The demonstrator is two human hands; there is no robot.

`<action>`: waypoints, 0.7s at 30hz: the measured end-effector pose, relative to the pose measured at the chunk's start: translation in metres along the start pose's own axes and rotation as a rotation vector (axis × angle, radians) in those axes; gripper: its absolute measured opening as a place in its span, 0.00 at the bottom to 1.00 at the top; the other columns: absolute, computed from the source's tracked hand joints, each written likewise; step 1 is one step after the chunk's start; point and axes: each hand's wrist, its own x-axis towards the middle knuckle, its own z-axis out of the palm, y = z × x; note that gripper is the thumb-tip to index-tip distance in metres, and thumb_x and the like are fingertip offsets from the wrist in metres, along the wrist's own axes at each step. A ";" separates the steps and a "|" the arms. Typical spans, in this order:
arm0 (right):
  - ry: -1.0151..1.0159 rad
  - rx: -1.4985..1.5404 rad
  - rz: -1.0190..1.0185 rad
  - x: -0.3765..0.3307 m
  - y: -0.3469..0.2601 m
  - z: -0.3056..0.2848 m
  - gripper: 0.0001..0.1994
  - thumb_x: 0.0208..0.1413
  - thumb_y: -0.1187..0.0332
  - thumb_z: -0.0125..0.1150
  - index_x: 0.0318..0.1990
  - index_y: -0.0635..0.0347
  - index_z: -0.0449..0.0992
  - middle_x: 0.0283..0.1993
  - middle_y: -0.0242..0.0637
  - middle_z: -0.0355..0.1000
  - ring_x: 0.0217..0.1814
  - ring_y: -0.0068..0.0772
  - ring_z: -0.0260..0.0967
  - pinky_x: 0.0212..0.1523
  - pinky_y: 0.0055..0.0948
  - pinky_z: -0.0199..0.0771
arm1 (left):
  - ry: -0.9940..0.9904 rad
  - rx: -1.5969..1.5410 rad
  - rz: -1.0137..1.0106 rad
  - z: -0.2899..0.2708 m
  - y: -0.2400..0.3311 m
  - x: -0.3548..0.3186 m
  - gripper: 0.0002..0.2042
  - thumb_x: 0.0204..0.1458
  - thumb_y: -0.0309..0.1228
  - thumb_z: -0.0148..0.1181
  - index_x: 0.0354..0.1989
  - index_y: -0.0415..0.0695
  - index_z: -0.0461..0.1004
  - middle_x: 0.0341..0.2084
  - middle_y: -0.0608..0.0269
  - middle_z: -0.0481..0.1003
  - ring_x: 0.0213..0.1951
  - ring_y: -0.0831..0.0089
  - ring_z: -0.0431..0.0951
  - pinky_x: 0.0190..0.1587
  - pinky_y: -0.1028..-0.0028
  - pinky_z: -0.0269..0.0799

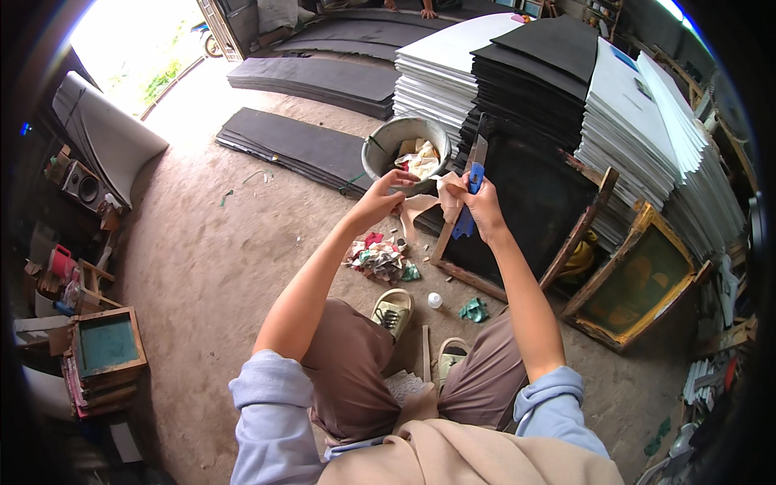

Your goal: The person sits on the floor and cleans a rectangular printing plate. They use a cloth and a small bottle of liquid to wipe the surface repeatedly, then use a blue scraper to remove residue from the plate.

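My right hand [482, 206] is closed around a blue utility knife [475, 179], its long metal blade pointing up and away. A strip of beige cloth [449, 199] is gripped in the same hand, against the knife, and its loose end hangs toward the left. My left hand [378, 200] is beside that hanging end, fingers spread from the thumb; whether the thumb touches the strip is unclear. Just beyond both hands, a grey bucket [373, 162] contains crumpled pale cloth scraps [420, 158]. Below them on the floor lies a heap of mixed cloth scraps [380, 259].
Black sheets [311, 81] lie stacked ahead; tall white stacks [432, 77] stand behind the bucket. Wooden-framed screens [638, 275] lean at right. A small white bottle [435, 301] and green scrap [474, 309] are near my shoes. More frames [109, 339] sit left. Another person's hand [428, 13] shows far back.
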 end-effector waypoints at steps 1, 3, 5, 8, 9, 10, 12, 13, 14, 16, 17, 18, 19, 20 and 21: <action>0.003 0.036 -0.001 0.002 0.001 -0.004 0.15 0.47 0.70 0.71 0.29 0.52 0.64 0.28 0.22 0.65 0.29 0.12 0.61 0.32 0.17 0.64 | -0.003 -0.005 -0.003 0.002 -0.004 0.001 0.18 0.52 0.18 0.45 0.52 0.42 0.68 0.41 0.66 0.74 0.29 0.86 0.68 0.32 0.83 0.67; -0.003 0.118 0.008 0.000 0.000 -0.001 0.15 0.47 0.70 0.71 0.29 0.52 0.64 0.27 0.21 0.65 0.28 0.11 0.61 0.31 0.16 0.64 | -0.149 0.028 0.006 0.001 -0.008 0.007 0.18 0.55 0.24 0.48 0.56 0.44 0.65 0.43 0.66 0.74 0.33 0.86 0.69 0.36 0.83 0.66; 0.011 0.135 0.015 -0.004 -0.006 0.003 0.15 0.47 0.72 0.70 0.27 0.52 0.65 0.26 0.21 0.65 0.25 0.11 0.60 0.28 0.17 0.61 | -0.210 0.077 0.040 0.012 -0.009 0.010 0.20 0.59 0.33 0.52 0.59 0.45 0.62 0.44 0.66 0.75 0.37 0.82 0.71 0.42 0.80 0.67; -0.009 0.167 0.014 -0.005 -0.009 0.002 0.14 0.47 0.72 0.70 0.28 0.52 0.65 0.26 0.21 0.65 0.26 0.11 0.61 0.28 0.16 0.63 | -0.161 0.495 0.177 0.031 -0.003 0.014 0.16 0.54 0.40 0.61 0.44 0.41 0.74 0.39 0.65 0.75 0.39 0.78 0.71 0.43 0.75 0.67; -0.011 0.178 0.019 -0.007 -0.012 0.003 0.14 0.47 0.72 0.70 0.28 0.52 0.65 0.27 0.21 0.66 0.27 0.11 0.62 0.30 0.16 0.65 | -0.133 0.506 0.234 0.033 -0.006 0.015 0.16 0.52 0.41 0.62 0.39 0.40 0.74 0.36 0.65 0.75 0.37 0.80 0.72 0.40 0.76 0.67; -0.012 0.189 0.024 -0.007 -0.014 0.004 0.15 0.48 0.72 0.70 0.29 0.52 0.64 0.28 0.22 0.66 0.28 0.11 0.63 0.31 0.16 0.66 | -0.105 0.518 0.291 0.036 -0.009 0.016 0.16 0.51 0.42 0.64 0.34 0.40 0.75 0.33 0.64 0.75 0.35 0.81 0.72 0.36 0.78 0.67; 0.012 0.159 0.000 -0.007 -0.018 0.000 0.14 0.48 0.72 0.70 0.29 0.52 0.65 0.28 0.21 0.66 0.29 0.11 0.63 0.31 0.16 0.66 | -0.055 0.440 0.327 0.040 -0.013 0.020 0.16 0.50 0.42 0.66 0.27 0.39 0.74 0.28 0.65 0.75 0.32 0.83 0.72 0.32 0.80 0.66; 0.024 0.145 -0.011 -0.006 -0.019 -0.002 0.14 0.48 0.72 0.70 0.29 0.52 0.65 0.28 0.21 0.66 0.29 0.11 0.63 0.31 0.15 0.67 | -0.033 0.352 0.303 0.041 -0.014 0.022 0.17 0.50 0.42 0.66 0.25 0.39 0.73 0.26 0.66 0.75 0.30 0.84 0.72 0.31 0.80 0.66; 0.033 0.129 -0.024 -0.005 -0.019 -0.004 0.14 0.48 0.72 0.70 0.29 0.52 0.65 0.27 0.21 0.66 0.29 0.11 0.63 0.31 0.15 0.66 | -0.014 0.262 0.278 0.043 -0.015 0.023 0.17 0.50 0.41 0.66 0.22 0.39 0.72 0.24 0.67 0.74 0.28 0.85 0.71 0.29 0.81 0.65; 0.049 0.099 -0.050 -0.003 -0.017 -0.009 0.14 0.48 0.72 0.70 0.29 0.52 0.65 0.27 0.21 0.66 0.28 0.11 0.63 0.30 0.15 0.66 | 0.009 0.081 0.261 0.047 -0.017 0.026 0.16 0.53 0.37 0.63 0.22 0.39 0.67 0.22 0.70 0.73 0.27 0.87 0.71 0.29 0.83 0.67; 0.035 0.101 -0.050 -0.004 -0.017 -0.010 0.14 0.48 0.72 0.69 0.29 0.52 0.65 0.27 0.20 0.65 0.28 0.10 0.62 0.30 0.15 0.65 | 0.014 0.009 0.268 0.049 -0.017 0.027 0.16 0.54 0.36 0.62 0.23 0.39 0.66 0.22 0.70 0.73 0.28 0.88 0.72 0.30 0.83 0.67; 0.033 0.103 -0.045 -0.005 -0.017 -0.010 0.14 0.48 0.72 0.69 0.29 0.52 0.65 0.27 0.20 0.65 0.28 0.10 0.62 0.30 0.15 0.64 | 0.020 -0.063 0.275 0.051 -0.017 0.027 0.15 0.55 0.35 0.62 0.24 0.39 0.65 0.22 0.70 0.73 0.29 0.88 0.72 0.31 0.83 0.68; 0.030 0.106 -0.039 -0.005 -0.017 -0.010 0.14 0.48 0.72 0.69 0.29 0.52 0.65 0.27 0.20 0.65 0.27 0.10 0.61 0.30 0.15 0.64 | 0.025 -0.107 0.206 0.053 -0.017 0.027 0.13 0.54 0.32 0.61 0.30 0.39 0.64 0.25 0.68 0.73 0.30 0.86 0.74 0.33 0.82 0.70; 0.026 0.109 -0.035 -0.006 -0.018 -0.009 0.14 0.48 0.72 0.69 0.29 0.52 0.65 0.27 0.20 0.65 0.27 0.10 0.61 0.30 0.15 0.64 | 0.038 -0.072 0.258 0.054 -0.017 0.028 0.13 0.54 0.32 0.62 0.31 0.39 0.63 0.25 0.67 0.73 0.31 0.84 0.74 0.34 0.82 0.70; 0.025 0.116 -0.042 -0.005 -0.017 -0.009 0.14 0.48 0.72 0.70 0.30 0.52 0.65 0.27 0.20 0.65 0.27 0.10 0.61 0.29 0.15 0.64 | 0.051 -0.038 0.310 0.056 -0.017 0.029 0.13 0.54 0.31 0.62 0.33 0.39 0.63 0.26 0.66 0.73 0.31 0.83 0.75 0.34 0.81 0.71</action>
